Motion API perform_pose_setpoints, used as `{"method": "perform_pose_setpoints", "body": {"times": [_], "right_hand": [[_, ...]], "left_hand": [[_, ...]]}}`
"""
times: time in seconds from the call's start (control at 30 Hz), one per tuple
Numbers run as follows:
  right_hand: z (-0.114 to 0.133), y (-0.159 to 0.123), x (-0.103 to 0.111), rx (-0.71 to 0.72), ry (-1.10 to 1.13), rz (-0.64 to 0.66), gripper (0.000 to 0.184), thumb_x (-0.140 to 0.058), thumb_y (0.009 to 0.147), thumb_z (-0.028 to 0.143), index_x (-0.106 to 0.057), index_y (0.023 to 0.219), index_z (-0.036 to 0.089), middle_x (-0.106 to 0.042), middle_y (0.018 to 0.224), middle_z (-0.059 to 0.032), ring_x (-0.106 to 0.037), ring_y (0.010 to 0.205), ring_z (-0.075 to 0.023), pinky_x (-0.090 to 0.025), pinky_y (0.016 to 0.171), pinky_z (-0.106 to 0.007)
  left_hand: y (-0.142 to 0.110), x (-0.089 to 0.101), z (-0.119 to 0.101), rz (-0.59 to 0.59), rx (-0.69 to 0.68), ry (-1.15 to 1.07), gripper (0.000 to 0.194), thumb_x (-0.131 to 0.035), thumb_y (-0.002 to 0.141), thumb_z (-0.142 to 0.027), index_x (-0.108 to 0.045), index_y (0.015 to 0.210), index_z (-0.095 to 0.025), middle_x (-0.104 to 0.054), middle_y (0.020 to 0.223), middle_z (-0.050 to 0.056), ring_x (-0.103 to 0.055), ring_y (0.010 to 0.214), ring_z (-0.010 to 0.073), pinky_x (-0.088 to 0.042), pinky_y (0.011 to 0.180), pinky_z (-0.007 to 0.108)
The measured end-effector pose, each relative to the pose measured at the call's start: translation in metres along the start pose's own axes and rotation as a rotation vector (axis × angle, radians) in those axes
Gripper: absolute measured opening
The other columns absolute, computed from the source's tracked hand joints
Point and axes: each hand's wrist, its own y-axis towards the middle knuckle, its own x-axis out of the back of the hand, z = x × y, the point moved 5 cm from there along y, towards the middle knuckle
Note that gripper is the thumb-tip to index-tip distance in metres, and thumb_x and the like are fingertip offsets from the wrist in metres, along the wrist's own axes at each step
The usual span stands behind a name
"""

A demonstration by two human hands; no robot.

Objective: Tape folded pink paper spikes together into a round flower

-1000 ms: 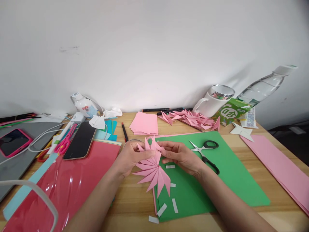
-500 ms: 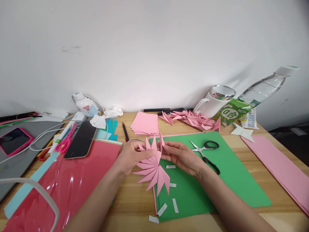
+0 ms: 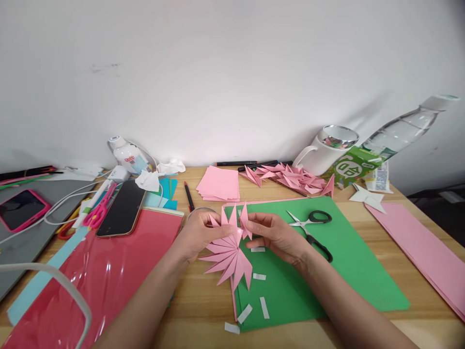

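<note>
Our left hand [image 3: 198, 236] pinches a pink origami fan [image 3: 230, 257], our right hand [image 3: 276, 236] a folded unit [image 3: 244, 215]; joining likely needs alignment.

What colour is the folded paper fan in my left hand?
The fan is pink, clearest in the head view.

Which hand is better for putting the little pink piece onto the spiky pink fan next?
Probably the right hand: it pinches the little pink piece, right beside the spiky pink fan. The left hand is busy holding the fan.
</note>
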Motion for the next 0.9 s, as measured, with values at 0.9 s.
{"method": "perform_pose_setpoints", "body": {"times": [0.9], "right_hand": [[-0.0015,-0.0014,-0.0084,0.070,-0.100,0.017,0.030,-0.080,0.065,0.040,-0.067,0.074,0.015,-0.063,0.072,0.0014,-0.062,0.063,-0.0091,-0.055,0.068,-0.025]], "left_hand": [[-0.0021,-0.0046,-0.0004,-0.005,0.067,-0.021,0.048,-0.073,0.058,-0.035,-0.030,0.044,-0.018,-0.028,0.053,-0.006,-0.025,0.050,0.0063,-0.015,0.049,0.025]]}}
